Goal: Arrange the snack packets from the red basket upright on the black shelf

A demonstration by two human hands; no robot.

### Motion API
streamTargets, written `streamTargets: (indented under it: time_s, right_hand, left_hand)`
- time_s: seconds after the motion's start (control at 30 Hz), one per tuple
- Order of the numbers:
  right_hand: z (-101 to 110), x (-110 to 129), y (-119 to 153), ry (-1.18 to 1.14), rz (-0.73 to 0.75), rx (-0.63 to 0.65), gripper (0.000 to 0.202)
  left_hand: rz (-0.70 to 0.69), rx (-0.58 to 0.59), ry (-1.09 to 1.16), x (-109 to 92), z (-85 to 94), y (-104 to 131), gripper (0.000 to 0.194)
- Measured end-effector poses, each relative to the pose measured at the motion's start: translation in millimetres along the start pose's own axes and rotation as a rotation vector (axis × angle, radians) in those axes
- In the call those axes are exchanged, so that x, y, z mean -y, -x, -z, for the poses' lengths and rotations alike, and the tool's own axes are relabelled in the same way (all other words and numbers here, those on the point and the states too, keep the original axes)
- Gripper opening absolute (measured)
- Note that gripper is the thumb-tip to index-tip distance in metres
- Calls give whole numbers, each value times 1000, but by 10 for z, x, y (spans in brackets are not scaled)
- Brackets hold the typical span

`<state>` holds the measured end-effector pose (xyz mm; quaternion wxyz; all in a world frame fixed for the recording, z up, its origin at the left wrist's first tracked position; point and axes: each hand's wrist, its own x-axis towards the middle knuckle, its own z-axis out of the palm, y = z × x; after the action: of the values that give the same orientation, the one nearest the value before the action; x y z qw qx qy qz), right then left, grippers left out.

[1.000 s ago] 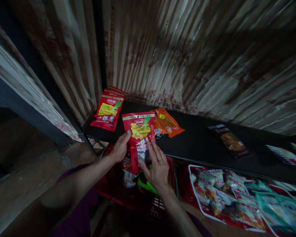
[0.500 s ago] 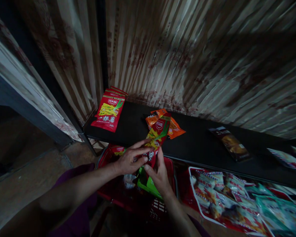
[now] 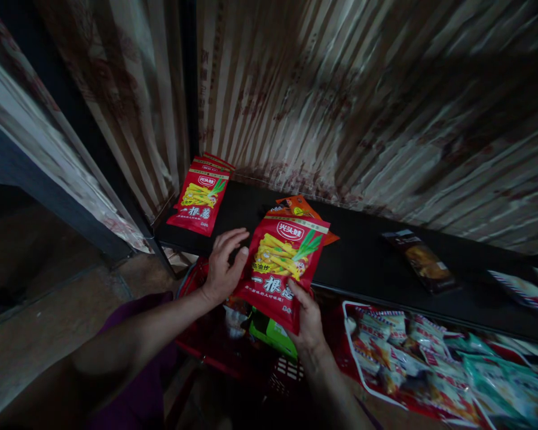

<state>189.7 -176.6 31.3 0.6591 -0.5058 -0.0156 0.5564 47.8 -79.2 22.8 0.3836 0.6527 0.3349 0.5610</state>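
A red snack bag (image 3: 284, 257) with yellow sticks and green onion printed on it is held up, face toward me, by my right hand (image 3: 307, 316) at its lower right corner, thumb on the front. Close to the bag's left edge, my left hand (image 3: 228, 266) has its fingers apart and holds nothing. Similar red snack bags (image 3: 201, 197) lie overlapping at the left end of the black shelf (image 3: 358, 257). Behind the held bag, an orange packet (image 3: 300, 206) is partly hidden on the shelf.
Below my hands stands a red basket (image 3: 197, 349) with a green box (image 3: 273, 334) in it. A brown packet (image 3: 421, 260) lies farther right on the shelf. At the lower right, another red basket (image 3: 354, 352) holds several snack bags. A pleated curtain (image 3: 341, 119) hangs behind.
The red snack bag has turned from edgewise to facing me. My left hand has let go of it and moved left and up; my right hand keeps hold.
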Motion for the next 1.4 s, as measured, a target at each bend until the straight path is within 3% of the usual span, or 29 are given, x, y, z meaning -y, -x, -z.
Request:
streamTargets:
  time_s: [0.07,0.17,0.27,0.33,0.63,0.73,0.87,1.03,1.4]
  right_hand:
    - [3,3,11,27,-55,10,38]
    - [-1,-18,16,83,-143,61,36]
    - [2,-59,-25,134,-168,120,37]
    - [18,-92,-75,156,-158,168,37]
    - [12,-198,-147,251,-69,290,35]
    - [-37,-217,-132,276,-61,292,33]
    - [-72,-233,-157,269,-31,266,37]
    - [-75,-212,-227,216,25,214,41]
    - [-106,-275,-345,174,118,165,46]
  left_hand:
    - [302,-12,181,96,11,-108,34]
    - [715,150,616,219,5,-224,48]
    - [892,278,872,245,12,-259,51]
    - [913,259,903,221,24,-255,47]
    - [863,-87,851,293,38,-325,42]
    - [823,-108,845,325,55,-356,40]
    - [826,-13,852,256,124,-343,39]
    - [859,287,770,207,268,-203,44]
    - [780,490,480,337,448,-6,46]
